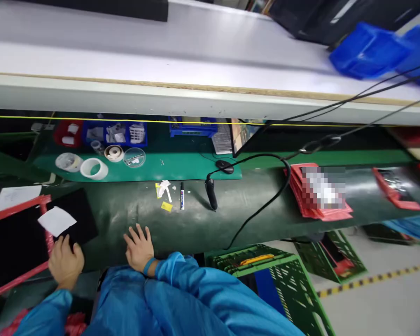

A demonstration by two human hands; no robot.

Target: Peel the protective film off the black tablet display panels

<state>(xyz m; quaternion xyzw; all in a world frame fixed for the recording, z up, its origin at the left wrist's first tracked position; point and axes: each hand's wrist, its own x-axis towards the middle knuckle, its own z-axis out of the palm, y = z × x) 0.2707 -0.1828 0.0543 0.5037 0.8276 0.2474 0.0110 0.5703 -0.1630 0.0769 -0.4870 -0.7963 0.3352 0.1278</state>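
My left hand (pixel 66 262) grips the near edge of a flat black panel (pixel 75 214) that lies on the green bench, fingers curled over it. A white paper slip (pixel 57 220) rests on that panel. My right hand (pixel 139 247) lies flat on the bench surface with fingers spread and nothing in it. Both arms wear blue sleeves. A red-framed black tray (pixel 14 242) sits just left of the panel.
Tape rolls (pixel 94 168), small blue bins (pixel 115 133), a marker (pixel 182 196), a black handheld tool (pixel 212 192) with cable and a mouse (pixel 224 165) lie farther back. Red trays (pixel 318 193) stack at right. Green crates (pixel 266 270) stand on the floor. A white shelf (pixel 196 93) overhangs.
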